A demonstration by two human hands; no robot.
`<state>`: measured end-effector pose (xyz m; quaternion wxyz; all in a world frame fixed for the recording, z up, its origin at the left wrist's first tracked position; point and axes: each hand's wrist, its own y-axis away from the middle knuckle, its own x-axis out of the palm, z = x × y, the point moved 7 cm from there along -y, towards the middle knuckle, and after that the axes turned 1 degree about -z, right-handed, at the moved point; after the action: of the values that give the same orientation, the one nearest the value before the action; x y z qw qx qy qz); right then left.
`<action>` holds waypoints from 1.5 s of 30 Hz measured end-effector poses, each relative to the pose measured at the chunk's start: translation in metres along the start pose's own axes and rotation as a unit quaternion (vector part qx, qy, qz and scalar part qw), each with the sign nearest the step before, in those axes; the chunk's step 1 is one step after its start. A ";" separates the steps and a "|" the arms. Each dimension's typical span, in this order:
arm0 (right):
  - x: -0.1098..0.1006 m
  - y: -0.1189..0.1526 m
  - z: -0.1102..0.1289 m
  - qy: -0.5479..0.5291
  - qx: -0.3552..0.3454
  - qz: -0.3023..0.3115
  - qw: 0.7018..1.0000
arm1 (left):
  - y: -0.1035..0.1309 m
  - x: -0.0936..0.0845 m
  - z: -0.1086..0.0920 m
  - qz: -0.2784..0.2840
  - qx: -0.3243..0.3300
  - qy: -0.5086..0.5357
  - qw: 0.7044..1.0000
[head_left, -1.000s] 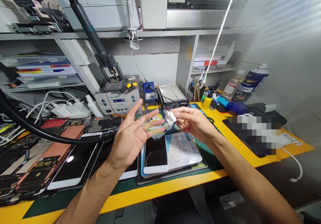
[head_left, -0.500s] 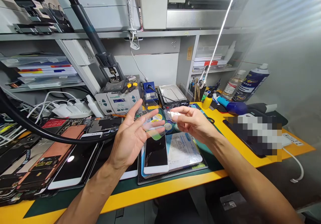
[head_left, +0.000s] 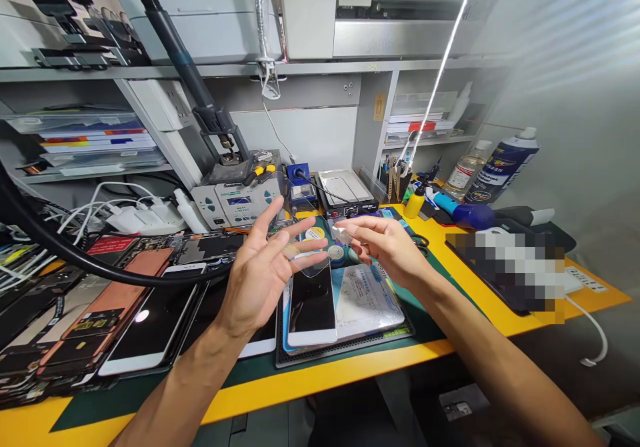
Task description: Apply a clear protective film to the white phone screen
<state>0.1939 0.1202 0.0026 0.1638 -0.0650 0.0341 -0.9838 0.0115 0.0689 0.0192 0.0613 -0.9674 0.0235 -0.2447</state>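
Observation:
A clear, thin sheet with rounded corners (head_left: 301, 205) is held up in my left hand (head_left: 257, 273), whose fingers are stretched out around and behind it. My right hand (head_left: 390, 243) pinches a small crumpled white piece (head_left: 342, 234) close to the sheet's right edge. Under the hands, a phone with a black screen and white frame (head_left: 311, 307) lies beside a white printed package (head_left: 369, 300), both on a dark perforated mat (head_left: 345, 352).
Phones and phone parts (head_left: 145, 320) crowd the left side. A black cable (head_left: 100, 268) arches over them. Behind stand a grey rework station (head_left: 240, 200) and a flat heating plate (head_left: 345, 190). Bottles (head_left: 465, 167), a yellow bottle (head_left: 414, 203) and a black device (head_left: 480, 273) are right.
My right hand's fingers have shifted slightly and turned around the white piece. The sheet has tilted a little, and its greenish reflection is gone. My left hand is nearly still.

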 end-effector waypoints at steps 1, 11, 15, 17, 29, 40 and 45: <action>0.003 0.000 0.000 0.014 -0.009 0.012 1.000 | 0.000 0.000 0.001 0.001 0.000 -0.002 1.000; -0.001 0.001 0.005 0.083 -0.049 0.002 0.995 | 0.000 -0.002 0.001 0.000 0.016 -0.017 1.000; -0.007 0.000 0.009 0.096 -0.038 -0.025 0.994 | -0.002 -0.004 -0.004 -0.011 0.030 -0.020 0.999; -0.006 0.000 0.009 0.100 -0.034 -0.025 0.994 | -0.002 -0.003 -0.004 -0.008 0.028 -0.019 0.999; 0.012 0.006 0.011 0.135 -0.079 0.052 0.986 | 0.002 0.000 0.002 0.018 0.020 -0.058 0.998; -0.008 0.002 0.011 0.102 -0.026 0.031 0.994 | 0.007 0.005 0.004 0.055 0.008 -0.130 0.990; 0.003 0.004 0.010 0.102 -0.060 0.016 0.993 | 0.009 0.011 0.015 0.082 -0.015 -0.167 0.982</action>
<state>0.1937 0.1153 0.0127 0.1713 0.0268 0.1107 -0.9786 0.0281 0.0608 0.0100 0.0700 -0.9902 0.0962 -0.0733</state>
